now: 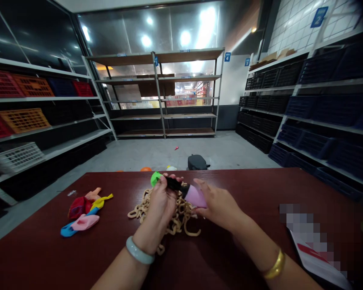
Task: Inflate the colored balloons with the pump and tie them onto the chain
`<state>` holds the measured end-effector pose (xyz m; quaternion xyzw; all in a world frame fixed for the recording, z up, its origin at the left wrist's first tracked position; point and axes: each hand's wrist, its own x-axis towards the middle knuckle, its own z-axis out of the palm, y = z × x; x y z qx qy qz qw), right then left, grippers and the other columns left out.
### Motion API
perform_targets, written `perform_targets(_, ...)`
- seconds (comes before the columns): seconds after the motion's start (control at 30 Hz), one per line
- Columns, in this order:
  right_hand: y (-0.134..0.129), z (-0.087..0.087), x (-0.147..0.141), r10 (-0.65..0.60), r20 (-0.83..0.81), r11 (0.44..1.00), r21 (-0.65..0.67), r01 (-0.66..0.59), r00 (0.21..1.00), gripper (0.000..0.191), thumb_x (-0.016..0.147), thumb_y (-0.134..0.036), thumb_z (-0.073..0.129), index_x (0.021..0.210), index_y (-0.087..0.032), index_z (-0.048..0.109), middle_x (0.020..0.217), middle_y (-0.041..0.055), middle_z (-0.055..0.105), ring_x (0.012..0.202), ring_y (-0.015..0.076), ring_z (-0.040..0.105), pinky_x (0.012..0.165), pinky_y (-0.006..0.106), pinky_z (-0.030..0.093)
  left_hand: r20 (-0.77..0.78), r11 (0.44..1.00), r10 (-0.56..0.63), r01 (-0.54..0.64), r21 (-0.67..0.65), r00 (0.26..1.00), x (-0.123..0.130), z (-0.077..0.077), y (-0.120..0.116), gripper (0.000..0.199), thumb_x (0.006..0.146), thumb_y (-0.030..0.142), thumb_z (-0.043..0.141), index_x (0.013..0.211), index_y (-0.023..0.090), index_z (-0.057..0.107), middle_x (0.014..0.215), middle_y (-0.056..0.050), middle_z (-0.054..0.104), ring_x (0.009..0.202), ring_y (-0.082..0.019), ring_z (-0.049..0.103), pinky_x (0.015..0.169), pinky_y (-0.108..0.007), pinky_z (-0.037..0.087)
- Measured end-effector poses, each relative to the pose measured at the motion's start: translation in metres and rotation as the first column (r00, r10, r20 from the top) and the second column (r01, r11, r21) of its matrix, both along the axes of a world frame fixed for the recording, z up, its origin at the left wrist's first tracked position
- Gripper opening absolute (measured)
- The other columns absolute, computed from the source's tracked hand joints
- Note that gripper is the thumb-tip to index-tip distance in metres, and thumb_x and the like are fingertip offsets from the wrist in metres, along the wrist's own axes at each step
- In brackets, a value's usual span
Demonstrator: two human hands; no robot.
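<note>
A balloon pump (pixel 173 183) with a black section and a pale purple end (pixel 196 196) is held slantwise above the table. Closed round its black part is my left hand (pixel 163 201), with the thumb against a limp green balloon (pixel 155 178) at the pump's tip. My right hand (pixel 219 203) grips the purple end, fingers wrapped over it. Beneath both hands lies a heap of tan, curled, ring-like pieces (pixel 177 219), partly hidden by my left hand and forearm. Left of them rest several deflated balloons, among them a pink one (pixel 85 222), a yellow one (pixel 103 201) and a red one (pixel 78 207).
The dark red table (pixel 115 257) carries a partly blurred flat item (pixel 314 249) at right. A small clear scrap (pixel 71 193) lies at far left. Beyond the table, a dark grey bag (pixel 197 162) sits on the floor. Racks with crates (pixel 24 120) line both sides; shelves (pixel 187 117) stand behind.
</note>
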<state>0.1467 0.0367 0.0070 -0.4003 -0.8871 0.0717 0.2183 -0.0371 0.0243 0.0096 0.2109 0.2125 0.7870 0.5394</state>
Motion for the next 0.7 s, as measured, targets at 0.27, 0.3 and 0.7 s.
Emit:
perform_targets(0.27,0.005,-0.005,-0.001,-0.056,0.044,0.996,0.071,0.053,0.997,0.058,0.085,-0.047,0.053,0.138,-0.027,0.04,0.122,0.0084,0.062,0.102,0.0271,0.062,0.083,0.04,0.047,0.124,0.995,-0.006,-0.006,0.095,0.992,-0.026,0.011,0.003,0.033,0.09,0.045,0.047,0.081,0.016,0.059,0.079,-0.006,0.061,0.076,-0.018,0.062,0.088,-0.04,0.051)
perform_targets(0.3,0.004,-0.005,-0.001,-0.053,0.038,0.995,0.081,0.049,0.998,0.058,0.085,-0.046,0.053,0.138,-0.027,0.04,0.122,0.0082,0.062,0.102,0.0271,0.063,0.082,0.04,0.047,0.108,0.994,-0.003,-0.009,0.107,0.994,-0.025,0.011,0.003,0.03,0.089,0.044,0.05,0.082,0.016,0.059,0.079,-0.005,0.061,0.076,-0.018,0.062,0.089,-0.042,0.05)
perform_targets(0.7,0.008,-0.012,0.0,-0.057,0.029,0.989,0.138,0.053,0.998,0.06,0.084,-0.051,0.053,0.138,-0.028,0.042,0.116,0.0082,0.066,0.095,0.0264,0.065,0.079,0.038,0.049,0.001,0.997,0.077,-0.077,0.023,0.997,-0.01,-0.001,0.005,0.013,0.08,0.022,0.066,0.087,0.015,0.056,0.084,-0.008,0.066,0.083,-0.023,0.067,0.077,-0.041,0.054)
